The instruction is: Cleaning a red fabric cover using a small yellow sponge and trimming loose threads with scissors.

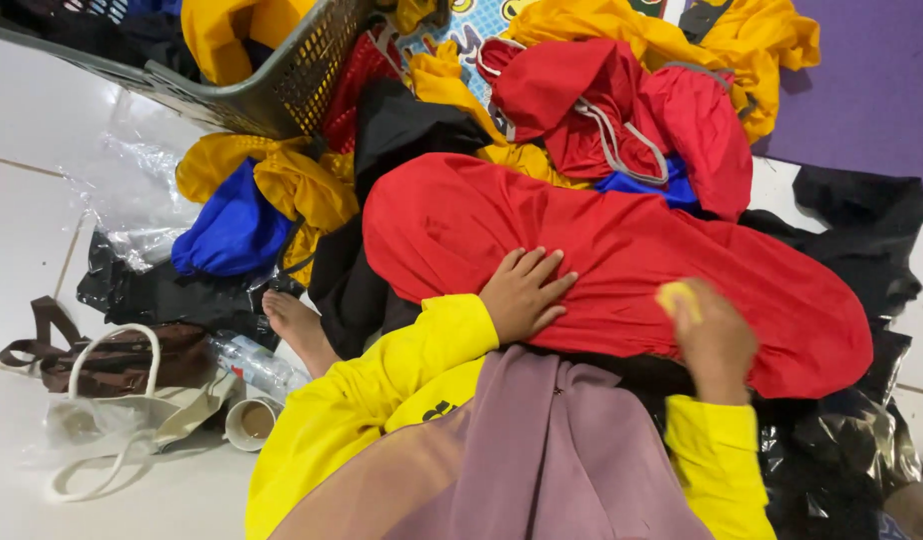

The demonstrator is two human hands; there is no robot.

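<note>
A large red garment (622, 260) is laid across the lap, on top of a heap of yellow, blue, black and red clothing that covers the white tiled floor (27, 210). A slip is judged the main risk: the cloth looks thin and smooth and is draped over an uneven pile, so it could be dragged sideways or bunched if it is rubbed while held down at only one place. The small yellow piece (679, 297) could also be dropped into the pile and lost among the yellow garments. An open paper cup (252, 420) with brown liquid stands just beside the bare foot (300, 325) and a plastic bottle (257, 365); it could be knocked over by a shift of the leg.

The left hand (525, 292) is laid flat, palm down, on the red garment, its fingers (548, 270) slightly spread and pointing away from the body, the yellow sleeve reaching to the wrist. The right hand (715, 335) is raised a little over the cloth, seen from the back, with its fingers curled around the small yellow piece; the picture is blurred there, and what the piece is cannot be told.

A dark plastic basket (282, 85) stands at the top left.
</note>
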